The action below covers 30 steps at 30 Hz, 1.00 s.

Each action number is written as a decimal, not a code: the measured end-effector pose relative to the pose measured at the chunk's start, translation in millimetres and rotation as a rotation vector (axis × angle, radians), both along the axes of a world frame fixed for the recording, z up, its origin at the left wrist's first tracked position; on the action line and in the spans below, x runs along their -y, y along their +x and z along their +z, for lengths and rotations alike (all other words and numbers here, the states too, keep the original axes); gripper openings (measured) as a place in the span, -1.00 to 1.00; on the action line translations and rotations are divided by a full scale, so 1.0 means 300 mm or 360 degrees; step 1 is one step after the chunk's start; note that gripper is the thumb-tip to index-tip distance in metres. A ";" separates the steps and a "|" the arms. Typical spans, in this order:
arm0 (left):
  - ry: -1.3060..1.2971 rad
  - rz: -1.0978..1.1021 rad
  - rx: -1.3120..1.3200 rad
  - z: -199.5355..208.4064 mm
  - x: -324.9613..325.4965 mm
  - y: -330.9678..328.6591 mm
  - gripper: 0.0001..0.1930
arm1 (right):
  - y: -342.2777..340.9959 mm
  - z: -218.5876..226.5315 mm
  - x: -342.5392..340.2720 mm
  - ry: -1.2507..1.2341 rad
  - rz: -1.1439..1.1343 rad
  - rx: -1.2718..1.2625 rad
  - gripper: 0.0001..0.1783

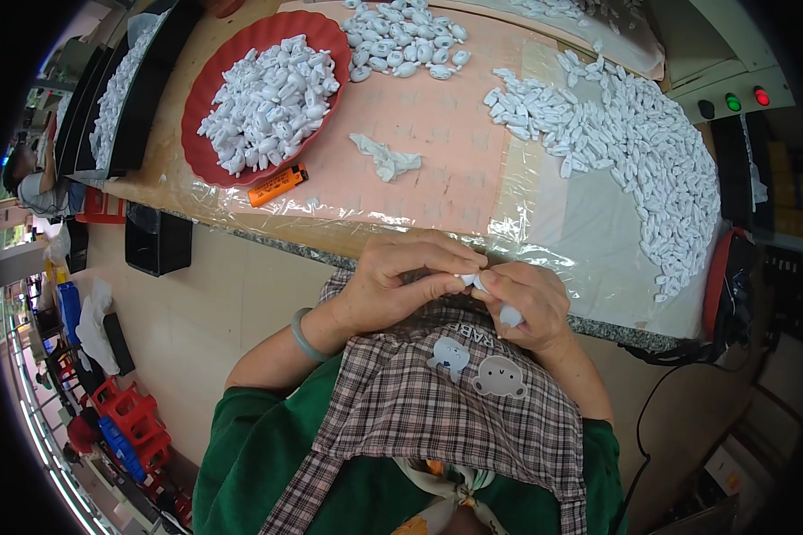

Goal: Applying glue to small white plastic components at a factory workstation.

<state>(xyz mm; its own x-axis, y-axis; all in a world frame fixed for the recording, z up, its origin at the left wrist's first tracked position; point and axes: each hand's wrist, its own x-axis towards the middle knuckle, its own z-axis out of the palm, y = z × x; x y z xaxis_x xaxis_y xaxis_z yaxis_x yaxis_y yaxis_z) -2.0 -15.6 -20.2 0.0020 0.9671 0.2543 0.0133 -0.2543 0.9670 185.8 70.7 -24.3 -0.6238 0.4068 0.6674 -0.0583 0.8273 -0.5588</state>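
At the table's front edge my left hand [397, 278] and my right hand [533, 301] meet, thumbs and fingertips pinched together. Between them is a small white plastic piece [474, 282], mostly covered by the fingers. A second white rounded piece [510, 315] pokes out below the fingers of my right hand, held in its curl. Whether the two are joined I cannot tell. Beyond my hands, a crumpled white tissue [385, 159] lies on the pink table cover [446, 192].
A red scalloped bowl [198, 147] heaped with white pieces stands far left, an orange lighter-sized block [277, 185] beside it. Rounded white pieces [405, 40] lie at the back; slim ones [660, 160] spread rightward. A black tray [143, 116] and a control box with lit buttons [732, 94] flank the table.
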 end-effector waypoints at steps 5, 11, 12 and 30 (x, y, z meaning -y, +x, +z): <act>-0.0146 0.0002 0.0133 0.005 0.010 0.011 -0.77 | -0.012 0.008 0.003 -0.0067 -0.0019 -0.0049 -0.67; -0.0420 0.0036 0.0459 0.013 0.004 0.020 -0.73 | -0.022 0.027 0.014 -0.0597 -0.0125 0.0037 -0.81; -0.0529 0.0047 0.0647 0.018 0.003 0.021 -0.73 | -0.019 0.032 0.018 -0.0946 -0.0111 0.0105 -0.84; -0.0837 -0.0097 0.0621 0.040 -0.030 -0.015 -0.77 | -0.005 0.037 0.027 -0.1401 0.0173 0.0084 -0.88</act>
